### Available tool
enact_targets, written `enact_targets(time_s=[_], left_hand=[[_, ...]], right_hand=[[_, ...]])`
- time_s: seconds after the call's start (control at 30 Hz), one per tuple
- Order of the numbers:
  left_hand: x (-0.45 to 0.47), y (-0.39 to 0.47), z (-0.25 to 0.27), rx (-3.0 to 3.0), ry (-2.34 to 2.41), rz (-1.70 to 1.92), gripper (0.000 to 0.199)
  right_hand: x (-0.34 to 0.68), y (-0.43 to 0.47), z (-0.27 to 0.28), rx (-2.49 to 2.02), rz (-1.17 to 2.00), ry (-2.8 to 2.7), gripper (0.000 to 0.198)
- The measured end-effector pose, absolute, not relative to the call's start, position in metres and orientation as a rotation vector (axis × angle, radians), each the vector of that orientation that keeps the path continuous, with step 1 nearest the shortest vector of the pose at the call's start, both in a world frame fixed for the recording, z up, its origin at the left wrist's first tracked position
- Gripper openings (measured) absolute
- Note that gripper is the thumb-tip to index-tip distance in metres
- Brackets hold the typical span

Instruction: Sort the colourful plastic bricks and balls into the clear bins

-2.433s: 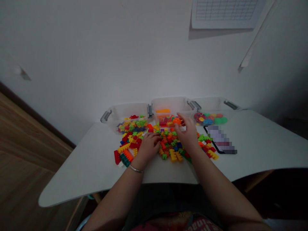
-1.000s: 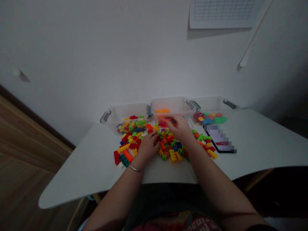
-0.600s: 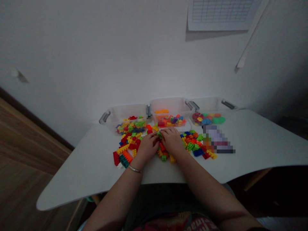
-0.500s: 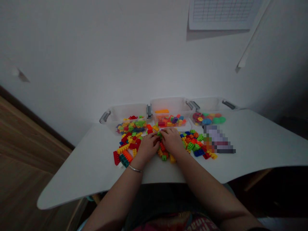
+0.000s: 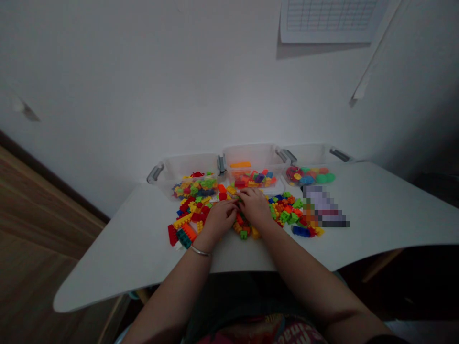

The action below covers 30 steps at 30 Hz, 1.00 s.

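Although three clear boxes (image 5: 247, 154) already contain some pieces (image 5: 199, 185), many bricks (image 5: 182, 220) are left loose on the surface (image 5: 380, 210) around the left hand (image 5: 219, 217) and right hand (image 5: 256, 208), and whether their bent fingers clamp any brick, I cannot tell.

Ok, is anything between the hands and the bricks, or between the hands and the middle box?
Nothing visible blocks the bricks: left hand and right hand are both among them. Towards the middle box, a yellow brick lies low in front, and the box's own front wall stands in between; its top looks open.
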State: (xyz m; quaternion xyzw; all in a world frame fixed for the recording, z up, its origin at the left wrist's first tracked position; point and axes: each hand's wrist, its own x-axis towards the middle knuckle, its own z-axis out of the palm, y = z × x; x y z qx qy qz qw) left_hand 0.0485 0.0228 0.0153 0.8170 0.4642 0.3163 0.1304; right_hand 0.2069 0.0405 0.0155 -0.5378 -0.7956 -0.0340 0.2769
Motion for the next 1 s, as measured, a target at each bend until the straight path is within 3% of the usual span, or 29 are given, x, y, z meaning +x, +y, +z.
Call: enact_targets(time_s=[0.33, 0.77, 1.0], left_hand=[[0.046, 0.027, 0.005, 2.325, 1.361, 1.068, 0.020], [0.045, 0.023, 0.012, 2.441, 1.433, 0.829, 0.024], [0.040, 0.023, 0.010, 2.439, 1.446, 0.790, 0.025]], right_hand=[[0.209, 0.043, 0.017, -1.412, -0.001, -1.954, 0.021], [0.217, 0.061, 0.020, -0.993, 0.607, -1.219, 0.035], [0.241, 0.077, 0.060, -0.919, 0.381, -1.155, 0.035]])
